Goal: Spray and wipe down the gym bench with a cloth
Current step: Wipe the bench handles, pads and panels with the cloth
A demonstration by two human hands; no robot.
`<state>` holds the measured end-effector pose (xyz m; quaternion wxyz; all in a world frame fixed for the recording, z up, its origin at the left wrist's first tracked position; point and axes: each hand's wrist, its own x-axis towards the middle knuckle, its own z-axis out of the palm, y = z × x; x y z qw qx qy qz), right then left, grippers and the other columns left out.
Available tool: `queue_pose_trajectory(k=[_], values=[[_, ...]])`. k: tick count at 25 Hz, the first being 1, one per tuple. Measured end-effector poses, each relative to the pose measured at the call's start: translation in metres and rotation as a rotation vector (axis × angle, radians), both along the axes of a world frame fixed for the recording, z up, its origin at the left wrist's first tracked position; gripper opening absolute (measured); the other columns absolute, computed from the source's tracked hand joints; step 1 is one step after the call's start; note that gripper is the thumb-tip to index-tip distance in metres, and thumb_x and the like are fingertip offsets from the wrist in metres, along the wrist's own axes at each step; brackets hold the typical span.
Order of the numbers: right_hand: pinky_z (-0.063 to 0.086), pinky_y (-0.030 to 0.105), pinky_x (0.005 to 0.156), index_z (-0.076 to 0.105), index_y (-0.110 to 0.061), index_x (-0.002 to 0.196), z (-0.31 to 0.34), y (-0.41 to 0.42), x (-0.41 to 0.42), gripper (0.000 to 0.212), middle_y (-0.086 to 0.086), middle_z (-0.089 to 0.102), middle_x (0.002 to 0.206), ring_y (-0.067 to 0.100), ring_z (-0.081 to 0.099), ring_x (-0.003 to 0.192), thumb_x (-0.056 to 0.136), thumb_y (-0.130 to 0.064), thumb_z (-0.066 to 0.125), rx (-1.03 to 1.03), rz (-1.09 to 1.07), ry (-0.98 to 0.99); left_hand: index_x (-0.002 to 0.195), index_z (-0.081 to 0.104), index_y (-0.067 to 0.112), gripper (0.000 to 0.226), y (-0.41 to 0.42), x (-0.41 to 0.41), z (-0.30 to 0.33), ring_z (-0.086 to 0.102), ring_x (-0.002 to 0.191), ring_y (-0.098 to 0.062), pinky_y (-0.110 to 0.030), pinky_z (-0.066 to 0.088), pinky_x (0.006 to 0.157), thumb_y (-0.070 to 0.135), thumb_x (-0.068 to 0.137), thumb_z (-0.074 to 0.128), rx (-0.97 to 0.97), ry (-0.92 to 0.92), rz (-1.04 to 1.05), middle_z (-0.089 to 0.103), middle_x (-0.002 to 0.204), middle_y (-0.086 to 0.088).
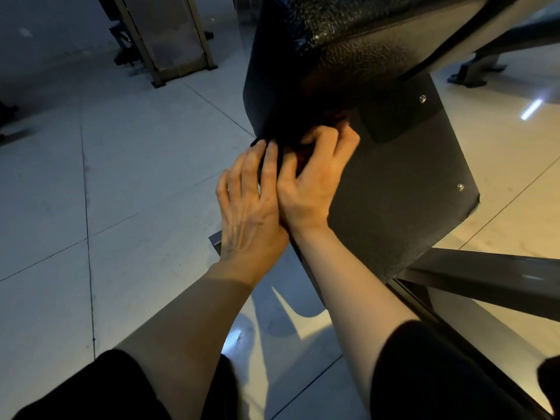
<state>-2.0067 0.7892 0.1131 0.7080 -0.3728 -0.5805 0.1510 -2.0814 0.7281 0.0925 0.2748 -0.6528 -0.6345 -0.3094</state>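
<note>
The black gym bench fills the upper right: a glossy textured pad (333, 50) above a flat matte panel (403, 189) with two screws. My right hand (315, 180) is at the shadowed gap between pad and panel, its fingers curled round a dark reddish cloth (306, 154) that is mostly hidden by the hand and the shadow. My left hand (248, 204) lies beside it, touching it, with straight fingers resting on the pad's lower edge. No spray bottle is in view.
Pale floor tiles (136, 165) spread to the left and below. Another machine's frame (163, 34) stands at the back left. The bench's dark steel base bars (485, 277) run along the floor at the right, with a further frame foot (472, 74) at the far right.
</note>
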Motion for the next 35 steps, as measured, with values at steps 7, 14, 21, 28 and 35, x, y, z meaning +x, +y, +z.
queue_pose_trajectory(k=[7,14,21,28,35], values=[[0.04,0.01,0.078,0.048,0.004,0.1,0.007,0.026,0.024,0.03,0.012,0.044,0.103,-0.004,0.041,0.085,0.073,0.012,0.058,-0.075,-0.103,0.183,0.146,0.024,0.013,0.087,0.013,0.016,0.003,0.026,0.135,-0.031,-0.042,0.019,0.112,0.003,0.07,0.066,-0.039,0.013,-0.044,0.023,0.144,-0.01],[0.041,0.013,0.073,0.046,-0.002,0.1,0.018,0.043,0.045,0.033,0.014,0.045,0.101,0.011,0.05,0.086,0.071,0.01,0.058,-0.051,-0.164,0.26,0.148,0.023,0.012,0.091,0.032,0.036,0.008,0.032,0.134,-0.032,-0.045,0.022,0.113,0.001,0.068,0.065,-0.029,0.024,-0.109,0.028,0.147,-0.011],[0.04,0.016,0.071,0.049,0.001,0.099,0.024,0.058,0.062,0.033,0.015,0.049,0.1,0.02,0.051,0.085,0.069,0.011,0.056,-0.098,-0.172,0.267,0.149,0.024,0.012,0.091,0.04,0.049,0.011,0.029,0.134,-0.03,-0.053,0.03,0.107,0.004,0.067,0.064,-0.052,0.03,-0.095,0.029,0.15,-0.013],[0.047,0.024,0.081,0.053,-0.002,0.106,0.029,0.059,0.082,0.036,0.008,0.059,0.096,0.014,0.058,0.09,0.071,0.005,0.06,-0.135,-0.177,0.224,0.15,0.026,0.011,0.088,0.041,0.06,0.022,0.027,0.138,-0.027,-0.05,0.032,0.102,0.007,0.07,0.062,-0.074,0.096,-0.099,0.028,0.153,-0.011],[0.048,0.028,0.092,0.05,0.003,0.116,0.056,0.043,0.092,0.045,0.005,0.057,0.109,0.013,0.057,0.101,0.072,0.01,0.058,0.024,-0.273,0.312,0.15,0.023,0.013,0.089,0.033,0.07,0.042,0.028,0.14,-0.025,-0.049,0.031,0.107,0.006,0.069,0.059,-0.068,0.12,-0.16,0.023,0.154,-0.008]])
